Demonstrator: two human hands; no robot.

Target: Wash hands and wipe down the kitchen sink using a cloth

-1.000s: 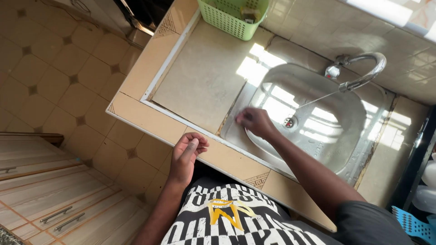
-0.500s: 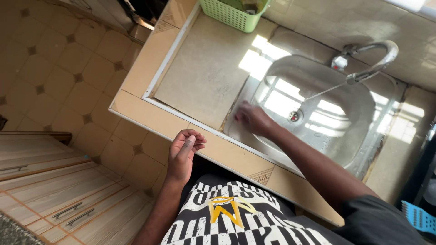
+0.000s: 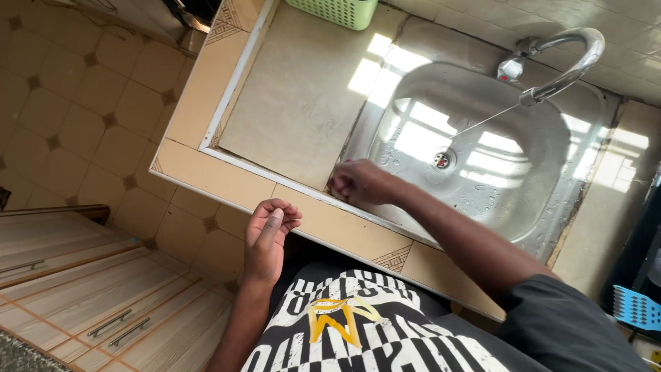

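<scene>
My right hand [image 3: 359, 183] reaches over the near left corner of a steel sink [image 3: 482, 131], with its fingers curled down against the sink's rim; whether it holds something small I cannot make out. My left hand [image 3: 267, 234] hovers in front of the tiled counter edge [image 3: 227, 176], palm up, fingers loosely curled, holding nothing. A thin stream of water runs from the curved tap [image 3: 561, 58] into the basin near the drain [image 3: 443, 160].
A beige draining slab [image 3: 296, 103] lies left of the sink. A green plastic basket [image 3: 337, 10] stands at the back. A wooden cabinet with metal handles [image 3: 103, 303] is at lower left. A blue plastic item [image 3: 637, 308] sits at far right.
My right hand has slid from inside the basin toward its near left corner. My left hand has come off the counter edge slightly. The view has shifted.
</scene>
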